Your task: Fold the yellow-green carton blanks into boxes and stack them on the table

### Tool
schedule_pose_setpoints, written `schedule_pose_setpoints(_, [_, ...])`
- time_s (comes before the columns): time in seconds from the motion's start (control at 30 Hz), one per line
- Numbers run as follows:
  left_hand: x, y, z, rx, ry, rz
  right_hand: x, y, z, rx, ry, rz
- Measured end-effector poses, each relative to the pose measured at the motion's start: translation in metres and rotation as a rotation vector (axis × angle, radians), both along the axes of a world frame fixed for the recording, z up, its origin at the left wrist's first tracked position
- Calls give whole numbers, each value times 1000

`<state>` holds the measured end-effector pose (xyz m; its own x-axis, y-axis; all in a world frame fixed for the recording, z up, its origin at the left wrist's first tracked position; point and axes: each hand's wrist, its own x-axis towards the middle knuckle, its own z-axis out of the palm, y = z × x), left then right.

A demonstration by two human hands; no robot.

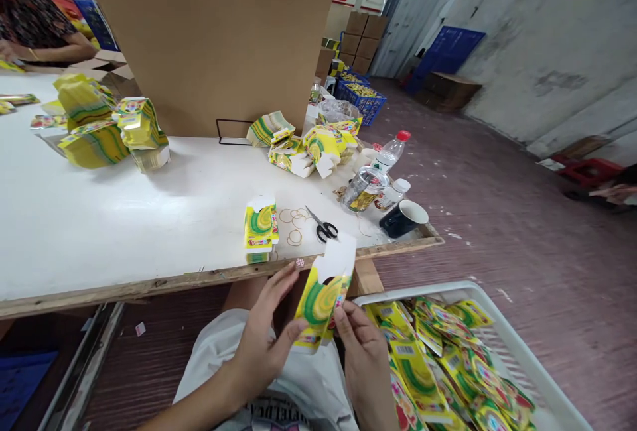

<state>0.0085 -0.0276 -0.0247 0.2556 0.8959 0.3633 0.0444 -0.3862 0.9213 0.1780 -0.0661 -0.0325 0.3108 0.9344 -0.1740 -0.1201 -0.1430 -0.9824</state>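
Observation:
A small yellow and green printed carton [318, 302] with its white top flap standing up is held over my lap, in front of the table edge. My right hand [365, 345] pinches its lower right side between thumb and fingers. My left hand [266, 331] is open beside it, fingers stretched toward the table and the thumb tip at the carton's lower left edge. On the table just beyond is a small stack of similar cartons [260, 225]. To its right lie loose rubber bands [294, 237] and black-handled scissors [326, 229].
A white tray [478, 288] of filled yellow packets is at my right. A dark mug [403, 219], a clear jar [365, 189] and a bottle [393, 150] crowd the table's right corner. Flat carton bundles [97, 126] lie at the left. A tall cardboard sheet [213, 40] stands behind.

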Motion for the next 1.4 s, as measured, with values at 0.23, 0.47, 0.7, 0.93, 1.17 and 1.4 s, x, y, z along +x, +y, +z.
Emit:
schedule_pose_setpoints(0.23, [9, 4, 11, -391, 86, -153, -7, -1, 3, 255, -864, -76])
schedule_pose_setpoints(0.47, [1, 6, 12, -431, 127, -249, -3, 2, 8, 248, -760, 112])
schedule_pose_setpoints(0.7, [-4, 15, 0, -1005, -230, -567, -8, 1, 24, 329, -686, 176])
schedule_pose_setpoints(0.93, [3, 9, 2, -1010, -359, -522, -8, 5, 33, 369, -653, 188])
schedule_pose_setpoints(1.17, [3, 4, 11, -1062, -399, -341, -8, 2, 27, 346, -629, 200])
schedule_pose_setpoints(1.4, [12, 13, 10, -935, -429, -174, -12, -1, 11, 259, -583, -57])
